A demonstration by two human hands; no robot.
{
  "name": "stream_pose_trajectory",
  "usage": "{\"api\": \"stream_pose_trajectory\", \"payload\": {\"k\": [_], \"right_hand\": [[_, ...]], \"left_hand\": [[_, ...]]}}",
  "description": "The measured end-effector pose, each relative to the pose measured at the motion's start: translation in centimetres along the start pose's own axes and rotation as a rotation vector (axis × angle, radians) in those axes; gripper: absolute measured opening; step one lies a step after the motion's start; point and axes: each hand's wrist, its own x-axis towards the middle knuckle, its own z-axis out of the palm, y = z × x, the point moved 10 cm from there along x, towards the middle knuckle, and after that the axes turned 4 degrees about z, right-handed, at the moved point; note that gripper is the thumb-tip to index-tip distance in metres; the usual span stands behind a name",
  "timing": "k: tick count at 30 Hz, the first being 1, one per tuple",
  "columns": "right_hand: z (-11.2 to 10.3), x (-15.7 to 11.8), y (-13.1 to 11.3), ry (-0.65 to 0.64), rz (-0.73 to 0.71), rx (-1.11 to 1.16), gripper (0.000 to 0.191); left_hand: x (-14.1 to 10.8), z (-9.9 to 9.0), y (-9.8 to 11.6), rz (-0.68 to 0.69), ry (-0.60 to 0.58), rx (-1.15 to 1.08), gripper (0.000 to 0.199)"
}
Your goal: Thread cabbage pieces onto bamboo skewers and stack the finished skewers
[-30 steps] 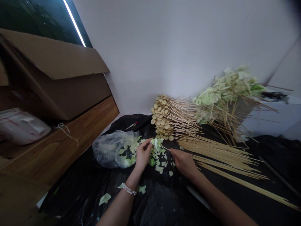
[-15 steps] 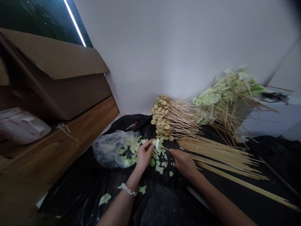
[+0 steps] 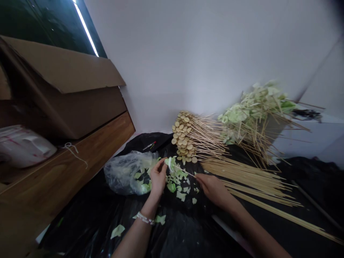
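My left hand (image 3: 158,179), with a beaded bracelet at the wrist, pinches a pale green cabbage leaf piece (image 3: 170,163) between its fingertips. One thin wooden skewer (image 3: 185,171) runs from that leaf to my right hand (image 3: 214,189), whose closed fingers hold its other end. The skewer's tip is hidden in the leaf. Loose cabbage scraps (image 3: 181,195) lie below and between my hands on black plastic sheeting (image 3: 177,229). To the left of my left hand, a clear plastic bag (image 3: 116,172) lies with more cabbage pieces at its mouth.
Stacked skewers of round pale slices (image 3: 182,134) stand against the wall. Bare skewers (image 3: 249,179) lie at right, with cabbage-loaded skewers (image 3: 255,104) heaped behind. A pen (image 3: 147,146) lies on the sheeting. Left are a cardboard box (image 3: 80,107) and a whitish container (image 3: 25,147) on a wooden surface.
My left hand has shifted left with the cabbage leaf. More of the skewer now shows between the leaf and my right hand. The view has moved slightly.
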Motion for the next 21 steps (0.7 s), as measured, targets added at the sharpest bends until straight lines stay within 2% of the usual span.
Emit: {"api": "stream_pose_trajectory", "payload": {"k": [4,7,9,12,16,18,21], "right_hand": [[-1.8,-1.5,0.0,-0.068,0.033,-0.044,0.031],[-2.5,-2.4,-0.5,-0.084,0.014,0.061,0.029],[-1.8,-2.6,-0.4,-0.134,0.050,0.275,0.028],[1.0,-2.9,0.6,-0.238,0.201,0.665,0.029],[2.5,-3.0,1.2,-0.163,0.261,0.870,0.034],[3.0,-3.1,1.1,-0.160,0.277,0.896,0.037],[3.7,-3.3,0.6,-0.181,0.274,0.869,0.039]], "left_hand": [[0.4,-0.8,0.0,0.025,0.047,0.014,0.029],[0.2,-0.6,-0.2,0.025,0.036,0.013,0.030],[0.2,-0.5,-0.4,0.014,0.040,-0.002,0.031],[0.2,-0.6,-0.6,-0.014,0.056,-0.062,0.040],[0.0,-0.3,-1.3,-0.162,0.072,-0.321,0.064],[-0.6,1.3,-1.5,-0.285,-0.030,-0.511,0.060],[-2.1,4.2,-1.3,-0.469,-0.227,-0.732,0.041]]}}
